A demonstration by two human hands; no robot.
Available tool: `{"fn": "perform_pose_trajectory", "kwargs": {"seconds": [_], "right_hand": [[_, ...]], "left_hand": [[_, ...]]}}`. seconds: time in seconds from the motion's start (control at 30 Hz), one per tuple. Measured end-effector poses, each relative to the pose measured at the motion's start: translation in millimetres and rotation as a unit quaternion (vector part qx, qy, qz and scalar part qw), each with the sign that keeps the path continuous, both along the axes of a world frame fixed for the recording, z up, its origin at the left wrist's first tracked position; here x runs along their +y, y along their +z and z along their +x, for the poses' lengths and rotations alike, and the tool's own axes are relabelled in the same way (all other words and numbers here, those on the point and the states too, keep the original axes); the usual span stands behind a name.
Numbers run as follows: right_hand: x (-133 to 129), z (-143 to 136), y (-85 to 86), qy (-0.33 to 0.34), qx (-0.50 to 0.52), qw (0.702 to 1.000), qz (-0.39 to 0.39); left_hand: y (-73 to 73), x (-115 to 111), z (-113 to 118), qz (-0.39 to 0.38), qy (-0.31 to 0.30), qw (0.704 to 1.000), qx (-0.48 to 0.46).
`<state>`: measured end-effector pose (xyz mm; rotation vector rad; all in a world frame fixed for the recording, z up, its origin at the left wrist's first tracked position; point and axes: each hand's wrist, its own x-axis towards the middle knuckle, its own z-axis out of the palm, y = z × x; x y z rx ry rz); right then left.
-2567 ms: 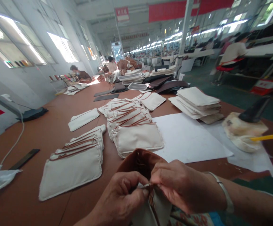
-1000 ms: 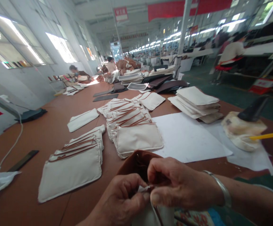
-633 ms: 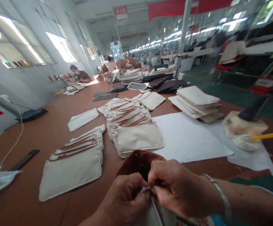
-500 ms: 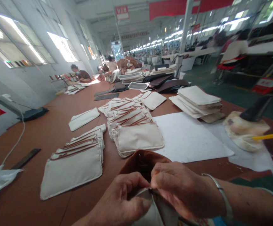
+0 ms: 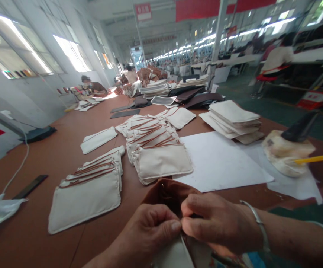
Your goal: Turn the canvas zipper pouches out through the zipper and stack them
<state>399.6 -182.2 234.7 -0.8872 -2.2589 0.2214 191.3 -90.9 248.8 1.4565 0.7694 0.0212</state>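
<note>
Brown-and-cream fabric piece [image 5: 155,192] sits at the near edge of the brown table [image 5: 63,141], between both hands. The left hand [image 5: 147,230] pinches its edge between thumb and forefinger; the right hand [image 5: 217,219], fingers curled closed, grips it right alongside, though the overlapping fingertips hide the exact spot. Just beyond lie overlapping cream pouches [image 5: 164,160] and a white sheet [image 5: 222,163].

Pouch pile [image 5: 165,160] on table [image 5: 27,156] — paper sheet [image 5: 225,163] right.
</note>
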Motion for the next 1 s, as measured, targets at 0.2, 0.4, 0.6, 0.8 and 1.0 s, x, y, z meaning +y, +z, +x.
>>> {"fn": "perform_pose_trajectory", "kwargs": {"seconds": [0.2, 0.4, 0.6, 0.8, 1.0], "right_hand": [[1, 0, 11.4, -0.046, 0.233, 0.906, -0.350], [13, -1, 12.1, 0.019, 0.176, 0.895, -0.410], [10, -1, 0.4, 0.059, 0.231, 0.906, -0.351], [23, 13, 4.1, 0.048, 0.192, 0.926, -0.320], [17, 29, 46.4, -0.159, 0.152, 0.956, -0.196]], "left_hand": [[9.3, -1, -4, 0.144, -0.055, 0.988, -0.024], [10.8, 0, -2, 0.207, -0.103, 0.970, -0.070], [19.8, 9, -9, 0.103, -0.105, 0.987, -0.064], [37.5, 15, -9, 0.103, -0.109, 0.988, -0.029], [42.8, 4, 10, 0.347, 0.024, 0.936, -0.061]]}}
